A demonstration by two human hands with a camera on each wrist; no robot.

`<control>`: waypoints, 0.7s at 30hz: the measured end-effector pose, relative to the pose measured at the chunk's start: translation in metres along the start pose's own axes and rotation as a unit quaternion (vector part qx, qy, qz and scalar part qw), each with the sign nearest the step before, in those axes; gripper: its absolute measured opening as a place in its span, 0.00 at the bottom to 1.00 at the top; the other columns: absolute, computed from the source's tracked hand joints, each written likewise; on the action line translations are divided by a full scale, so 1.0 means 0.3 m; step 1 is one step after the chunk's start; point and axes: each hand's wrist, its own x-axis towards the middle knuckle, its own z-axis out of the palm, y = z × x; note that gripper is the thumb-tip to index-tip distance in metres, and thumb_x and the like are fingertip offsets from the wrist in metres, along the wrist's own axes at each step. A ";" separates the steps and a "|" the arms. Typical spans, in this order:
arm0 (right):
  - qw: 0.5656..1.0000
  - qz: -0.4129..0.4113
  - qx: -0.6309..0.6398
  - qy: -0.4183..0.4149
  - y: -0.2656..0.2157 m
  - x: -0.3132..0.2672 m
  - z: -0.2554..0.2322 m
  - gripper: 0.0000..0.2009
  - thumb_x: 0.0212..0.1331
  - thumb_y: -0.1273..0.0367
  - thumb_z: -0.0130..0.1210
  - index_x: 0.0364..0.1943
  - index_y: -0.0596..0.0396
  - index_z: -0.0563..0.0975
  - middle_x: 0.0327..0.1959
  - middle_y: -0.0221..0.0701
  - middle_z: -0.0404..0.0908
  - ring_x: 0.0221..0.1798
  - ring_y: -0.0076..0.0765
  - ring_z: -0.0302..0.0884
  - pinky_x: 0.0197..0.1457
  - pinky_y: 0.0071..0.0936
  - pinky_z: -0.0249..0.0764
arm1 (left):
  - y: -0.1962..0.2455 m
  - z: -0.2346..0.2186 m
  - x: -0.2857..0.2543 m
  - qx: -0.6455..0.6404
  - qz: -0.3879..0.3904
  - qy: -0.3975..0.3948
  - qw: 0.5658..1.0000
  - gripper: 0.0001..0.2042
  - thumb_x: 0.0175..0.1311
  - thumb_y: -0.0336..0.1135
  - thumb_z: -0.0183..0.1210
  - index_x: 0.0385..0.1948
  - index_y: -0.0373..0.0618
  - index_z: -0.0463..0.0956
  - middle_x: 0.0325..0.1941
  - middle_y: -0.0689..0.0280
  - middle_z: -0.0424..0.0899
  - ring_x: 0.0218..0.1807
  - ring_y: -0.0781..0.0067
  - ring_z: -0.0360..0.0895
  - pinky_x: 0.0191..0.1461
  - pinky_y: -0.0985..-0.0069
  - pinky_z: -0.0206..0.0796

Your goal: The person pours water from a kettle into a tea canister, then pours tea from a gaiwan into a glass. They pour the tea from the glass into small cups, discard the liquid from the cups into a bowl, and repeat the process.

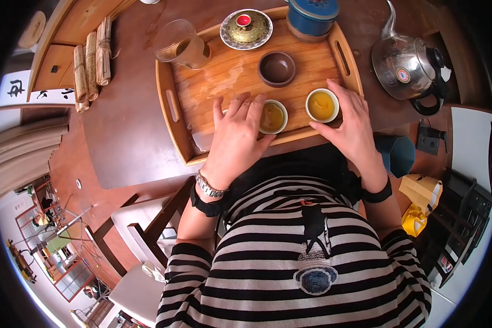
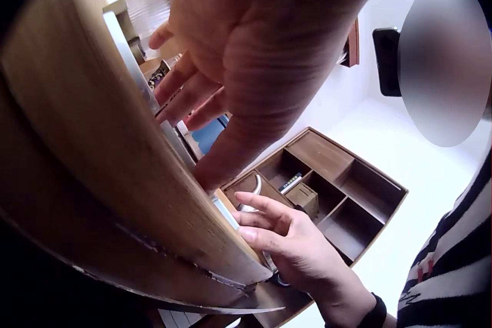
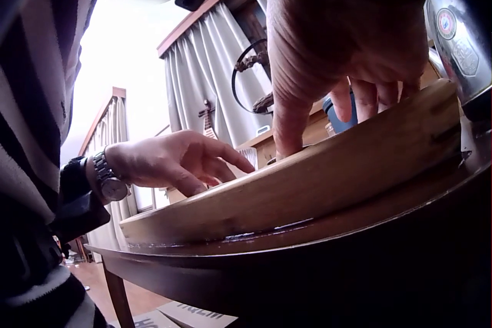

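On the wooden tray [image 1: 218, 101], near its front edge, stand two small white teacups of yellow tea. My left hand [image 1: 236, 128] has its thumb and index finger around the left teacup [image 1: 272, 117]. Its other fingers spread over the tray, and a bit of white rim shows beneath them. Thumb and index finger of my right hand [image 1: 352, 117] curve around the right teacup [image 1: 321, 105] from its right side. A small brown bowl [image 1: 277, 69] sits just behind the cups. In the left wrist view, the tray's side wall [image 2: 115, 113] hides most of the cups.
Toward the tray's back are a glass pitcher [image 1: 188, 52], a patterned lidded bowl [image 1: 246, 30] on a saucer and a blue canister [image 1: 312, 19]. A steel kettle [image 1: 404, 65] stands right of the tray. Bamboo rolls [image 1: 95, 65] lie at the table's left.
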 end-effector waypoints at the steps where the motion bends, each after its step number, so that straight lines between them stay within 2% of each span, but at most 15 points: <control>1: 1.000 0.002 0.000 0.000 0.001 -0.001 0.001 0.36 0.35 0.67 0.66 0.54 0.55 0.64 0.42 0.39 0.73 0.47 0.44 0.69 0.55 0.38 0.60 | 0.000 0.001 0.002 0.004 -0.008 0.001 1.000 0.31 0.39 0.37 0.67 0.50 0.42 0.65 0.43 0.59 0.76 0.56 0.61 0.66 0.61 0.52 0.45; 3: 1.000 0.015 -0.007 -0.004 0.003 -0.002 0.003 0.36 0.34 0.66 0.66 0.55 0.55 0.64 0.42 0.39 0.72 0.47 0.44 0.68 0.54 0.38 0.60 | 0.003 0.005 0.005 0.007 -0.016 0.001 1.000 0.31 0.39 0.36 0.67 0.50 0.43 0.65 0.44 0.59 0.75 0.55 0.62 0.67 0.61 0.52 0.45; 5: 1.000 0.023 -0.006 -0.007 0.003 -0.002 0.008 0.36 0.34 0.66 0.66 0.55 0.55 0.64 0.42 0.39 0.72 0.47 0.44 0.68 0.54 0.38 0.61 | 0.006 0.010 0.009 0.008 -0.006 0.015 1.000 0.32 0.40 0.37 0.65 0.50 0.37 0.64 0.44 0.54 0.74 0.55 0.60 0.66 0.59 0.50 0.47; 8: 0.999 0.038 -0.006 -0.012 0.002 -0.002 0.009 0.37 0.34 0.66 0.66 0.55 0.56 0.64 0.42 0.40 0.72 0.47 0.45 0.68 0.54 0.38 0.61 | 0.008 0.021 0.009 0.001 -0.022 0.028 0.999 0.32 0.37 0.37 0.68 0.50 0.43 0.65 0.45 0.60 0.75 0.53 0.62 0.68 0.61 0.53 0.46; 12: 0.999 0.041 -0.009 -0.012 -0.001 -0.001 0.013 0.37 0.34 0.66 0.66 0.55 0.58 0.64 0.43 0.41 0.72 0.47 0.45 0.68 0.54 0.38 0.61 | 0.007 0.020 0.006 -0.015 -0.027 0.037 0.999 0.35 0.35 0.38 0.69 0.51 0.42 0.64 0.45 0.60 0.75 0.53 0.61 0.68 0.61 0.52 0.46; 14: 0.999 0.049 -0.005 -0.017 -0.001 -0.002 0.014 0.37 0.34 0.66 0.66 0.55 0.58 0.64 0.44 0.41 0.72 0.49 0.46 0.68 0.55 0.37 0.61 | 0.005 0.001 0.009 -0.038 -0.021 0.053 0.998 0.35 0.35 0.38 0.70 0.50 0.41 0.66 0.44 0.60 0.76 0.51 0.62 0.69 0.60 0.59 0.49; 15: 0.998 0.058 -0.001 -0.021 -0.001 -0.001 0.015 0.36 0.34 0.67 0.66 0.55 0.58 0.65 0.46 0.41 0.72 0.50 0.47 0.68 0.56 0.37 0.61 | -0.005 -0.014 0.012 -0.039 -0.021 0.055 0.998 0.35 0.35 0.38 0.70 0.50 0.41 0.66 0.44 0.60 0.76 0.51 0.62 0.69 0.60 0.59 0.49; 17: 0.999 0.049 -0.016 -0.014 -0.003 -0.002 0.015 0.36 0.35 0.66 0.66 0.54 0.59 0.65 0.45 0.41 0.72 0.49 0.46 0.68 0.56 0.38 0.61 | -0.052 -0.056 0.021 -0.070 -0.040 0.152 0.985 0.30 0.37 0.37 0.70 0.46 0.39 0.70 0.42 0.60 0.77 0.47 0.64 0.72 0.56 0.67 0.57; 18: 0.999 0.042 -0.029 -0.007 -0.004 -0.003 0.015 0.35 0.35 0.65 0.66 0.53 0.60 0.65 0.43 0.41 0.72 0.48 0.45 0.68 0.55 0.38 0.61 | -0.090 -0.075 0.030 -0.086 -0.050 0.216 0.971 0.23 0.43 0.34 0.68 0.42 0.37 0.73 0.39 0.63 0.79 0.43 0.71 0.74 0.49 0.75 0.63; 19: 0.999 0.041 -0.030 -0.008 -0.004 -0.003 0.014 0.35 0.35 0.65 0.66 0.53 0.60 0.65 0.43 0.41 0.72 0.48 0.45 0.68 0.55 0.38 0.61 | -0.122 -0.093 0.046 -0.138 -0.062 0.290 0.945 0.17 0.47 0.30 0.65 0.40 0.35 0.74 0.36 0.65 0.79 0.40 0.76 0.74 0.45 0.79 0.65; 20: 0.999 0.044 -0.031 -0.008 -0.003 -0.002 0.014 0.35 0.35 0.65 0.66 0.53 0.61 0.65 0.43 0.41 0.72 0.48 0.45 0.68 0.55 0.38 0.61 | -0.138 -0.125 0.058 -0.227 -0.097 0.327 0.912 0.13 0.51 0.29 0.63 0.37 0.34 0.74 0.34 0.66 0.79 0.37 0.80 0.73 0.45 0.82 0.65; 21: 0.998 0.047 -0.032 -0.009 -0.003 -0.002 0.014 0.35 0.35 0.65 0.66 0.52 0.61 0.65 0.44 0.41 0.72 0.48 0.45 0.68 0.55 0.38 0.61 | -0.173 -0.134 0.077 -0.347 -0.159 0.381 0.842 0.10 0.54 0.30 0.61 0.35 0.34 0.75 0.32 0.65 0.79 0.35 0.80 0.73 0.44 0.82 0.65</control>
